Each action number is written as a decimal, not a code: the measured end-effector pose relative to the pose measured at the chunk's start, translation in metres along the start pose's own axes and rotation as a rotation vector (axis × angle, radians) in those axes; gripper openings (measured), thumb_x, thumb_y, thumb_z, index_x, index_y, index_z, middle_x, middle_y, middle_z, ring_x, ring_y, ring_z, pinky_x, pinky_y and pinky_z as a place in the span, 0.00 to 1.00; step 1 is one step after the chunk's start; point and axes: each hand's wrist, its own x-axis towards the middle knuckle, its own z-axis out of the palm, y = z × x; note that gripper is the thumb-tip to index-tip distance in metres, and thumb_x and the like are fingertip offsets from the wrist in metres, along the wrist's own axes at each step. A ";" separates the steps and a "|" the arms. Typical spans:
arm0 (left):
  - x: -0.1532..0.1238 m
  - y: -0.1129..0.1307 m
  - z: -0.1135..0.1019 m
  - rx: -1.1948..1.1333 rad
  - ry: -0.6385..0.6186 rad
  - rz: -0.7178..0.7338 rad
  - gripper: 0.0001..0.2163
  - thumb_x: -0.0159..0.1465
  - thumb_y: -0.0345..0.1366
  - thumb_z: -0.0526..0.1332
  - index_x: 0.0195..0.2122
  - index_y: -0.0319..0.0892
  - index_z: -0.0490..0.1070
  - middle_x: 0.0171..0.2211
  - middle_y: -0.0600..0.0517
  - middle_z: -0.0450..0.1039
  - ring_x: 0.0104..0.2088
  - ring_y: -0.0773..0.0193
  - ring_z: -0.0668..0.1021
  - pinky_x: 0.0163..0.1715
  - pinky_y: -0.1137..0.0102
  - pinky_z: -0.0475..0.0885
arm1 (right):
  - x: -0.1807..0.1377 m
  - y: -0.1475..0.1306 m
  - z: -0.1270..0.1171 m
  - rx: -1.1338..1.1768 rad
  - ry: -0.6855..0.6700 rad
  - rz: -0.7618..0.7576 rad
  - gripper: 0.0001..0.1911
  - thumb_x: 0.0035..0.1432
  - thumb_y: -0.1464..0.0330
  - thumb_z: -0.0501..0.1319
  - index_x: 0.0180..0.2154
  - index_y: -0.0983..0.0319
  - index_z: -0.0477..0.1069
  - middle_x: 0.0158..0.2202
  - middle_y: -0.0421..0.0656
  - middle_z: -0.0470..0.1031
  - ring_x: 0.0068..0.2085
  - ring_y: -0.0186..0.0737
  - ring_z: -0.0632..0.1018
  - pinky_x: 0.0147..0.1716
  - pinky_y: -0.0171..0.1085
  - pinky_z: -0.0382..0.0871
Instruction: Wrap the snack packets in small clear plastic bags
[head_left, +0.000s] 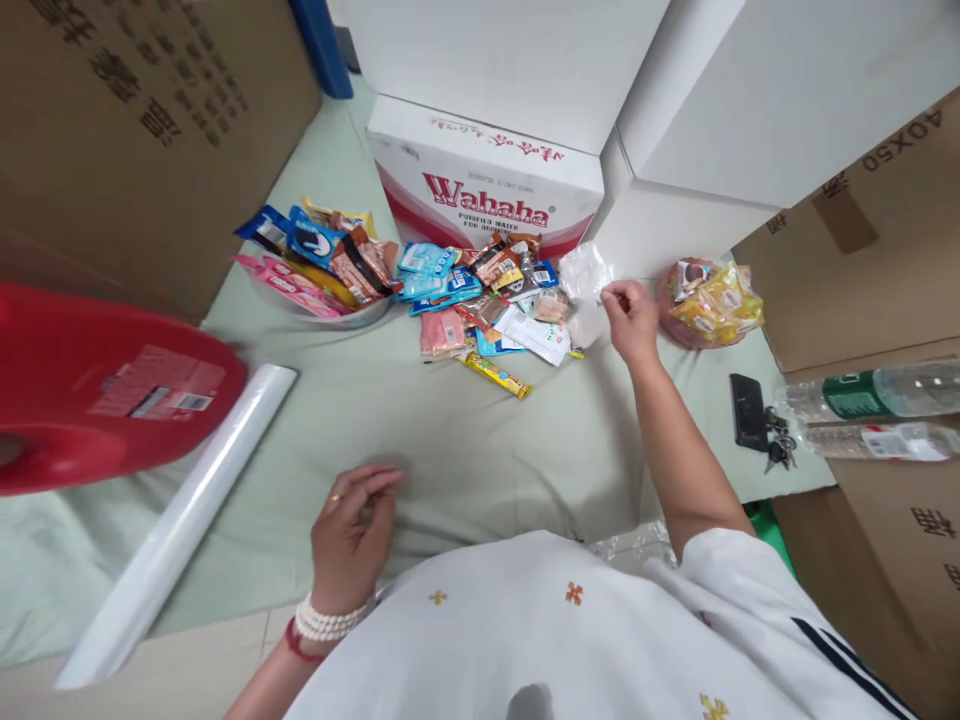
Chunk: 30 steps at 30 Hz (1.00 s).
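Occupying the far left, a red container [161,385] is just beside a long white roll [187,515], which reaches past the edge of the pale green table [480,450]. To the right of these, a bowl [358,318] carries colourful packets [362,264]. Nearer to the body, the left hand [356,535] is over the table with its fingers loosely bent and a gap beside the thumb. In the middle, a pile of snack packets [484,310] lies in front of a Wahaha box [487,190]. At the right side of this pile is a clear plastic bag [583,275]; the right hand [631,315] has its fingertips together at the bag's edge, but I cannot tell if they grip it. The hands are well apart. Further right come a pinkish bowl [670,318] with yellow packets [724,300], a black phone [748,410], keys [780,445] touching or near it, and two bottles [919,390].
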 end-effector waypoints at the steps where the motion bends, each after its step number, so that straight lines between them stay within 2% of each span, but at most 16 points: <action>1: 0.008 0.006 0.005 -0.043 -0.024 -0.006 0.09 0.68 0.37 0.58 0.39 0.44 0.79 0.42 0.48 0.78 0.43 0.60 0.80 0.45 0.64 0.76 | -0.010 -0.001 -0.005 0.125 0.015 0.062 0.09 0.63 0.61 0.62 0.36 0.60 0.72 0.32 0.39 0.71 0.30 0.35 0.69 0.33 0.36 0.67; 4: 0.030 0.028 0.022 -0.173 -0.118 -0.002 0.09 0.68 0.36 0.58 0.38 0.44 0.79 0.40 0.49 0.78 0.42 0.62 0.80 0.45 0.66 0.76 | -0.042 -0.008 -0.018 0.469 0.031 0.250 0.11 0.59 0.58 0.66 0.36 0.58 0.71 0.28 0.35 0.65 0.24 0.31 0.62 0.24 0.32 0.58; 7: 0.045 0.046 0.040 -0.291 -0.200 0.007 0.10 0.67 0.36 0.58 0.37 0.43 0.79 0.38 0.49 0.78 0.40 0.62 0.79 0.42 0.68 0.75 | -0.071 -0.010 -0.027 0.578 0.069 0.354 0.14 0.56 0.57 0.68 0.35 0.58 0.71 0.28 0.35 0.64 0.24 0.31 0.61 0.22 0.32 0.54; 10: 0.046 0.052 0.054 -0.355 -0.251 0.019 0.10 0.66 0.35 0.57 0.35 0.42 0.79 0.36 0.49 0.78 0.39 0.62 0.79 0.41 0.68 0.74 | -0.088 0.004 -0.032 0.344 0.215 0.418 0.13 0.56 0.57 0.66 0.35 0.59 0.72 0.29 0.36 0.68 0.26 0.33 0.65 0.26 0.34 0.60; 13: 0.040 0.046 0.063 -0.372 -0.286 0.001 0.09 0.64 0.35 0.58 0.33 0.42 0.79 0.34 0.50 0.78 0.37 0.62 0.79 0.39 0.68 0.73 | -0.086 0.029 -0.030 -0.031 0.294 0.440 0.14 0.56 0.58 0.64 0.38 0.60 0.73 0.33 0.40 0.73 0.32 0.37 0.70 0.37 0.38 0.67; 15: 0.036 0.042 0.064 -0.365 -0.297 -0.030 0.09 0.63 0.36 0.59 0.33 0.43 0.79 0.33 0.51 0.78 0.35 0.62 0.78 0.38 0.68 0.73 | -0.077 0.044 -0.024 -0.158 0.204 0.486 0.16 0.53 0.58 0.65 0.40 0.61 0.73 0.34 0.41 0.74 0.34 0.39 0.72 0.40 0.40 0.67; 18: 0.032 0.039 0.061 -0.367 -0.298 -0.074 0.09 0.63 0.37 0.60 0.33 0.43 0.79 0.33 0.51 0.77 0.36 0.62 0.78 0.37 0.69 0.72 | -0.063 0.052 -0.017 -0.111 0.021 0.525 0.11 0.51 0.62 0.64 0.34 0.62 0.74 0.29 0.40 0.73 0.32 0.39 0.71 0.39 0.39 0.67; 21: 0.032 0.045 0.054 -0.410 -0.306 -0.149 0.09 0.64 0.42 0.62 0.36 0.43 0.79 0.35 0.50 0.76 0.36 0.62 0.77 0.35 0.70 0.72 | -0.063 0.036 -0.016 0.054 -0.008 0.477 0.10 0.54 0.61 0.63 0.33 0.61 0.75 0.27 0.38 0.73 0.29 0.36 0.70 0.34 0.36 0.65; 24: 0.039 0.059 0.056 -0.549 -0.379 -0.311 0.17 0.64 0.50 0.64 0.46 0.42 0.76 0.40 0.49 0.76 0.31 0.66 0.76 0.26 0.72 0.69 | -0.081 0.002 -0.015 0.390 -0.076 0.468 0.13 0.54 0.58 0.68 0.36 0.60 0.76 0.25 0.35 0.68 0.25 0.32 0.64 0.26 0.33 0.59; 27: 0.051 0.079 0.073 -0.737 -0.499 -0.463 0.28 0.59 0.56 0.69 0.53 0.43 0.71 0.49 0.46 0.75 0.26 0.72 0.73 0.19 0.75 0.63 | -0.109 -0.036 -0.005 0.645 -0.214 0.537 0.15 0.52 0.56 0.72 0.35 0.59 0.77 0.22 0.34 0.65 0.22 0.29 0.60 0.22 0.31 0.55; 30: 0.063 0.096 0.094 -0.846 -0.593 -0.500 0.30 0.54 0.59 0.72 0.48 0.41 0.72 0.43 0.48 0.75 0.22 0.76 0.68 0.18 0.76 0.58 | -0.137 -0.064 0.008 0.778 -0.284 0.660 0.17 0.51 0.54 0.73 0.35 0.59 0.77 0.22 0.34 0.66 0.21 0.29 0.60 0.20 0.31 0.55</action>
